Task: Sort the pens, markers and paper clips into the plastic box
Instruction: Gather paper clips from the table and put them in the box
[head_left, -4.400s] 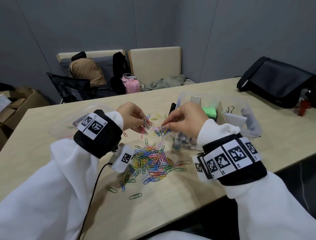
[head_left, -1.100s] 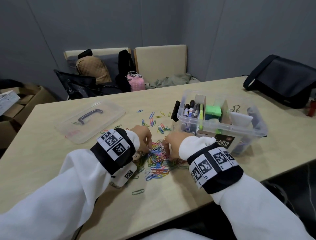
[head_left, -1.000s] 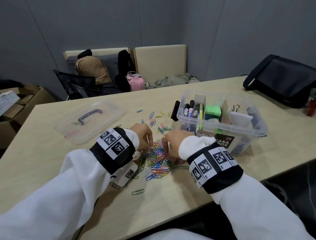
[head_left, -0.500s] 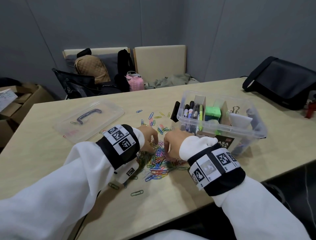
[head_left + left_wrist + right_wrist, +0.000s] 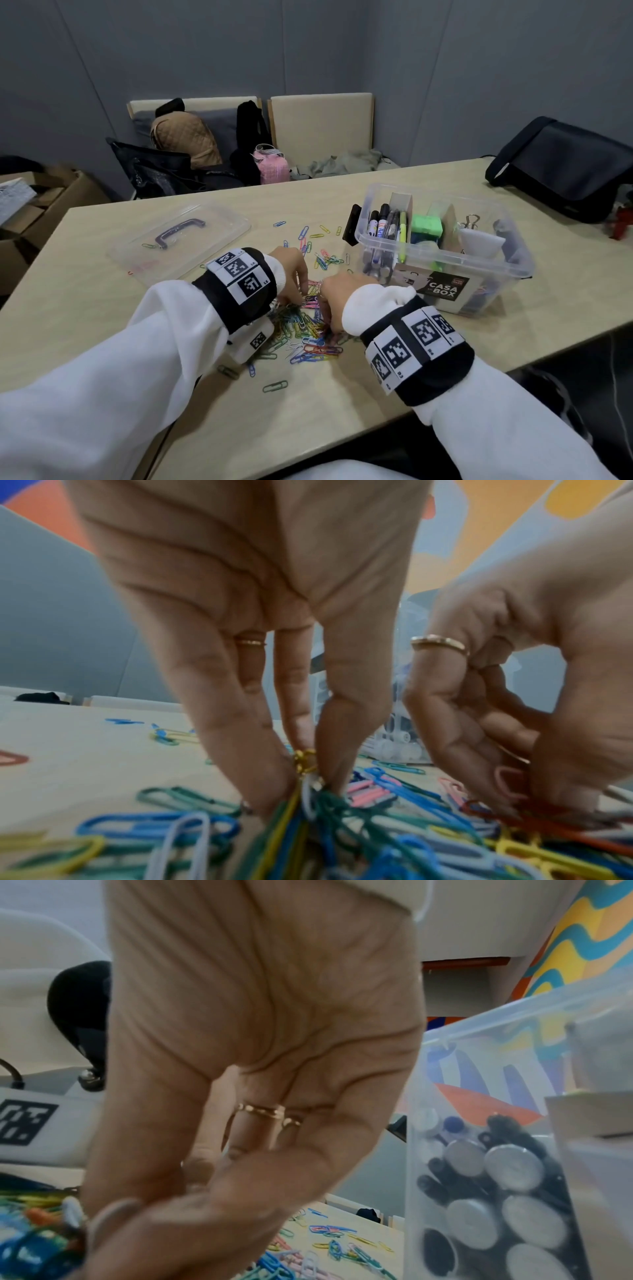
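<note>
A heap of coloured paper clips (image 5: 308,330) lies on the table in front of me, and both hands are down on it. My left hand (image 5: 299,299) pinches a small bunch of clips (image 5: 308,799) between thumb and fingers. Just right of it, my right hand (image 5: 325,320) has its fingers curled into the heap and grips clips; a pink one (image 5: 507,780) shows inside its fingers. The clear plastic box (image 5: 445,255) stands to the right of the hands. Pens and markers (image 5: 387,224) stand upright in its left compartment. More clips (image 5: 322,255) lie scattered behind the hands.
The box's clear lid (image 5: 181,236) lies at the left of the table. A black bag (image 5: 565,168) sits at the far right corner. Chairs with bags (image 5: 191,144) stand behind the table. The box wall (image 5: 514,1096) is close beside my right hand (image 5: 113,1218).
Both hands came down from holding clips in the air to the heap. Over the last second they stay on it, the fingers closing on clips.
</note>
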`<act>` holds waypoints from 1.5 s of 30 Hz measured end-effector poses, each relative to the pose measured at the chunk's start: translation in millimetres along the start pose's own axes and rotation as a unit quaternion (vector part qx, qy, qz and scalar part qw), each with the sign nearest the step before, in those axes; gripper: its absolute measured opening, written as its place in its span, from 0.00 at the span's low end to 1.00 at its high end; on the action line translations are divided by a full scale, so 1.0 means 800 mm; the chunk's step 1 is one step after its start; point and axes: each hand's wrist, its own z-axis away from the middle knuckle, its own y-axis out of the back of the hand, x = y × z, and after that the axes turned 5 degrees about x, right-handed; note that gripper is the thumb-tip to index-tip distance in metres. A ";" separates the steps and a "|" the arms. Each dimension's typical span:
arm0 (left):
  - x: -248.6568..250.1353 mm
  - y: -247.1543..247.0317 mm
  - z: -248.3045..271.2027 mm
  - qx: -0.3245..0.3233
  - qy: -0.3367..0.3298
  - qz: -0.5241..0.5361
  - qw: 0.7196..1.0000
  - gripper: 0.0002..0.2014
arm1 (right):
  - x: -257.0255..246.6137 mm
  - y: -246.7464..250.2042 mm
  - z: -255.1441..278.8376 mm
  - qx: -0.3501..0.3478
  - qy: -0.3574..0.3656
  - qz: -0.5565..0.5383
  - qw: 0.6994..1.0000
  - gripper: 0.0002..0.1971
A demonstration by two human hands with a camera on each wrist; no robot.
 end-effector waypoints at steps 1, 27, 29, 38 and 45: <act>-0.002 0.000 0.000 0.000 0.001 0.007 1.000 0.10 | -0.001 0.001 0.000 0.005 0.005 0.001 1.000 0.13; 0.000 0.090 0.035 0.112 -0.078 0.344 0.929 0.08 | 0.092 0.118 0.052 0.130 0.079 -0.205 0.967 0.05; 0.006 0.095 0.032 0.109 -0.084 0.350 0.926 0.07 | 0.105 0.125 0.058 0.146 0.069 -0.240 0.957 0.05; 0.059 0.121 0.010 0.107 -0.125 0.361 0.918 0.06 | 0.186 0.144 0.079 0.172 -0.013 -0.323 0.930 0.05; 0.130 0.129 -0.016 0.087 -0.173 0.385 0.903 0.08 | 0.244 0.139 0.097 0.188 -0.132 -0.354 0.906 0.01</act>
